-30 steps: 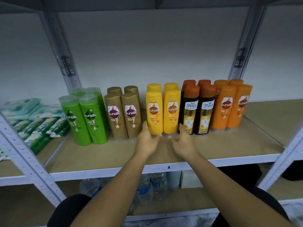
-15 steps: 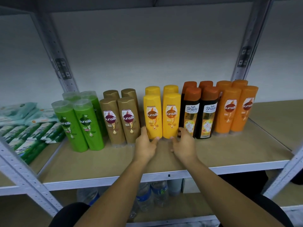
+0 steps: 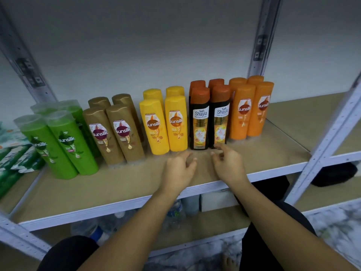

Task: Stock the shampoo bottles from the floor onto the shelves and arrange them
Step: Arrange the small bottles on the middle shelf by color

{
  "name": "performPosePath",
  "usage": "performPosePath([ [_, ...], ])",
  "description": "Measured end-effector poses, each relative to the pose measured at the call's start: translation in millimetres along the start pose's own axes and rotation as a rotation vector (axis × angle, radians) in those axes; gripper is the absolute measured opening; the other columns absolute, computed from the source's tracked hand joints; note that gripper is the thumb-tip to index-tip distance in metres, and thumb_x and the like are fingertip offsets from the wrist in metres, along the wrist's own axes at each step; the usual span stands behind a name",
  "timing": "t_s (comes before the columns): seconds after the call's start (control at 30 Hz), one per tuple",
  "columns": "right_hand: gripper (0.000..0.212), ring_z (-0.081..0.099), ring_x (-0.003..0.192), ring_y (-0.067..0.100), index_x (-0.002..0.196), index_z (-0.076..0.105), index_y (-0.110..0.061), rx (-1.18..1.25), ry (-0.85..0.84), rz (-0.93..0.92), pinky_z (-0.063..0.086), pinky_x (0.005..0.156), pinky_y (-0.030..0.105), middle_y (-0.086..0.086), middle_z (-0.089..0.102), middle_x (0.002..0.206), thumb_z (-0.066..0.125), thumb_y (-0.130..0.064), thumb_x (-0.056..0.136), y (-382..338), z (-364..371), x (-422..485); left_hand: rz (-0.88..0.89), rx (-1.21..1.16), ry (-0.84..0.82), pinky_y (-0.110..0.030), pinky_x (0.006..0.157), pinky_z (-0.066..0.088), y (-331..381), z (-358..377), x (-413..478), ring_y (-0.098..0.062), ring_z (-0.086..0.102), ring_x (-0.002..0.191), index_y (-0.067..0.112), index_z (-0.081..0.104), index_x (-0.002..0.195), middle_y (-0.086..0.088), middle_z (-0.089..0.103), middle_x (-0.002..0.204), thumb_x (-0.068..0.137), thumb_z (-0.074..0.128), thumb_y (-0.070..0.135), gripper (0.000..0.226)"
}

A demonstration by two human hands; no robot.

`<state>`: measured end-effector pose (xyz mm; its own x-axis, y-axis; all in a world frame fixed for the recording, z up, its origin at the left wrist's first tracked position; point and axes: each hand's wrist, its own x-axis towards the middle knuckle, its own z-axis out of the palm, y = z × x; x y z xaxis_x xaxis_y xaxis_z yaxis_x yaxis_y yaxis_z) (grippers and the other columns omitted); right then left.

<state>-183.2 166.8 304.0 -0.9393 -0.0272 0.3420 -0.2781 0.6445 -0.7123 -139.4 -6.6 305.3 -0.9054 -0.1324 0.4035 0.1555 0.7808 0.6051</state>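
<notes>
Shampoo bottles stand in colour groups along the back of the wooden shelf [image 3: 121, 184]: green bottles [image 3: 64, 143] at the left, then brown-gold bottles [image 3: 115, 133], yellow bottles [image 3: 166, 124], black bottles with orange caps [image 3: 210, 118] and orange bottles [image 3: 250, 108]. Each group is two rows deep. My left hand [image 3: 178, 171] hovers over the shelf just in front of the yellow bottles, fingers loosely spread, holding nothing. My right hand [image 3: 227, 163] is open beside it, its fingertips near the base of the black bottles without gripping them.
Green and white packets [image 3: 11, 153] lie on the neighbouring shelf at the left. Water bottles [image 3: 175, 212] and a white box [image 3: 216, 198] sit on the lower shelf. Metal uprights [image 3: 330, 145] frame the bay. The shelf's right part [image 3: 279, 137] holds nothing.
Both hands have drawn back from the bases of the yellow bottles and opened. The right hand has drifted right toward the black bottles. The camera has tilted and come closer.
</notes>
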Motion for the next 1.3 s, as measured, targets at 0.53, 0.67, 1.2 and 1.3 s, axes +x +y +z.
performPosePath([
  [0.53, 0.06, 0.064, 0.094, 0.012, 0.147, 0.041, -0.021, 0.166, 0.001, -0.033, 0.035, 0.067, 0.001, 0.004, 0.071, 0.107, 0.066, -0.014, 0.093, 23.8, -15.6, 32.7, -0.173, -0.165, 0.18, -0.036, 0.095, 0.051, 37.7, 71.2, 56.8, -0.032, 0.058, 0.126, 0.014, -0.001, 0.16, -0.014, 0.047, 0.152, 0.091, 0.065, 0.016, 0.096],
  [0.67, 0.064, 0.063, 0.095, 0.011, 0.151, 0.036, -0.021, 0.147, -0.021, -0.03, 0.037, 0.069, 0.01, 0.003, 0.07, 0.108, 0.066, -0.016, 0.094, 28.8, -13.3, 36.3, -0.176, -0.092, 0.262, -0.041, 0.088, 0.056, 31.2, 79.1, 56.3, -0.033, 0.062, 0.117, 0.011, 0.013, 0.158, -0.015, 0.056, 0.139, 0.092, 0.063, 0.012, 0.082],
  [1.2, 0.042, 0.065, 0.102, 0.021, 0.135, 0.056, -0.014, 0.19, 0.033, 0.08, 0.052, 0.089, 0.035, 0.004, 0.07, 0.117, 0.065, -0.017, 0.094, 40.5, -5.2, 49.8, -0.265, -0.184, 0.216, -0.044, 0.063, 0.062, 9.6, 91.0, 57.2, -0.027, 0.072, 0.078, 0.032, 0.036, 0.132, -0.005, 0.07, 0.103, 0.094, 0.063, 0.017, 0.049],
  [1.3, 0.038, 0.066, 0.107, 0.021, 0.129, 0.06, -0.011, 0.228, 0.083, 0.146, 0.055, 0.093, 0.041, 0.005, 0.071, 0.116, 0.067, -0.019, 0.093, 41.7, -0.3, 54.0, -0.276, -0.164, 0.216, -0.044, 0.061, 0.061, 9.8, 91.1, 57.3, -0.025, 0.072, 0.075, 0.03, 0.036, 0.133, -0.005, 0.069, 0.101, 0.092, 0.065, 0.013, 0.053],
])
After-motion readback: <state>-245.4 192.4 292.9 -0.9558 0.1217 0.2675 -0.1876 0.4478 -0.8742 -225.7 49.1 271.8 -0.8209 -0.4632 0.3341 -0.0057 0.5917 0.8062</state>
